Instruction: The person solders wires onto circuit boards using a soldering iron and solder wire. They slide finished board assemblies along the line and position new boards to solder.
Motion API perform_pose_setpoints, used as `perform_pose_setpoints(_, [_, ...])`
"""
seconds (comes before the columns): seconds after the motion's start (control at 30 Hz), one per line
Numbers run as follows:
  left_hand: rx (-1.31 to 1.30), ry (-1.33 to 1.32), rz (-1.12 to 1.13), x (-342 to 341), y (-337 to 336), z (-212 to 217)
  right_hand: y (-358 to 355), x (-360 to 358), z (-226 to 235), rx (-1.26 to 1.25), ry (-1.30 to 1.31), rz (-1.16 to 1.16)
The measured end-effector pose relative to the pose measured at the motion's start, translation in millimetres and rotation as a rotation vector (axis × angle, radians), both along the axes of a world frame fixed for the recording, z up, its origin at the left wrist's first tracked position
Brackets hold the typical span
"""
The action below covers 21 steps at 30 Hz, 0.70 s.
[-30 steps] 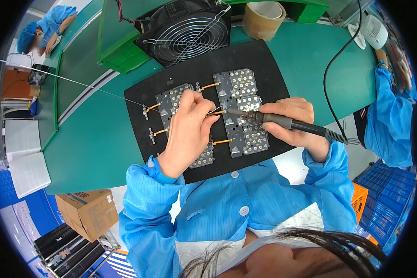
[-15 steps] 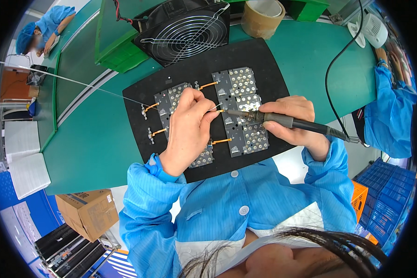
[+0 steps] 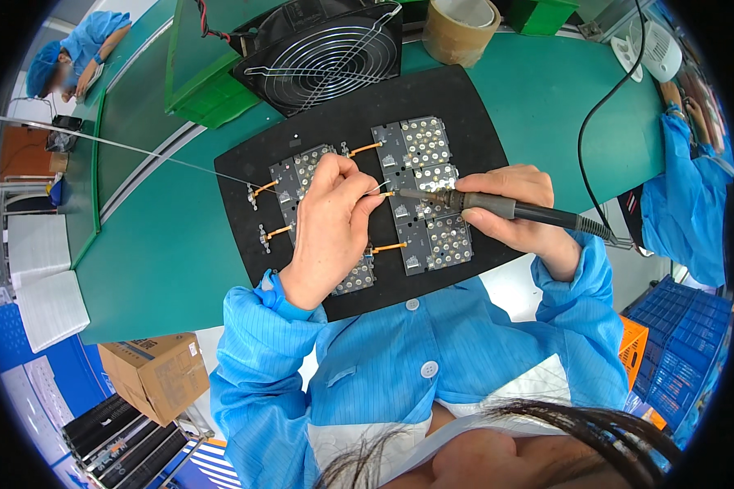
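In my right hand (image 3: pixel 518 208) is a soldering iron (image 3: pixel 497 205), gripped like a pen, its tip pointing left at the edge of a dark circuit board (image 3: pixel 440 183). My left hand (image 3: pixel 332 224) is closed in a pinch on a thin solder wire (image 3: pixel 159 153), which runs in from the far left. The wire's free end shows beyond my fingertips, close to the iron's tip. A small orange strip sits at that same spot, partly hidden by my fingers. More boards lie in two columns on a black mat (image 3: pixel 334 126), several with orange strips (image 3: pixel 365 149) at their left edges.
A black fan (image 3: pixel 326 61) with a wire guard stands behind the mat, beside a roll of brown tape (image 3: pixel 462 33). The iron's black cable (image 3: pixel 581 130) arcs along the right. One co-worker (image 3: pixel 685 191) is at the right, another (image 3: pixel 77 53) at the far left.
Both hands keep almost the same place. The soldering iron has shifted very slightly to the left, and its cable has moved a little.
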<state>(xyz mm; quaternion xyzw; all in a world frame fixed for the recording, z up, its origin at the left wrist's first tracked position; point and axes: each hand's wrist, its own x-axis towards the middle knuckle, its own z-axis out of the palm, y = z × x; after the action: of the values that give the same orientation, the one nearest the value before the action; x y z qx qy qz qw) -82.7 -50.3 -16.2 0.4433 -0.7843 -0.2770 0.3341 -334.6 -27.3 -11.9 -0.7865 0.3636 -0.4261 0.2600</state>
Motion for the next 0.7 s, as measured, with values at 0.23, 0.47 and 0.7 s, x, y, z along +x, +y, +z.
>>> perform_pose_setpoints(0.23, [-0.008,0.002,-0.002,1.0,-0.1,-2.2,-0.2,-0.6,0.3,-0.003,-0.004,0.031])
perform_pose_setpoints(0.47, [-0.001,0.002,-0.001,1.1,0.5,-1.5,0.7,-0.7,1.4,0.007,-0.006,0.006])
perform_pose_setpoints(0.7, [0.0,0.002,-0.004,0.6,-0.3,-0.5,2.6,0.0,2.3,0.045,-0.006,-0.014])
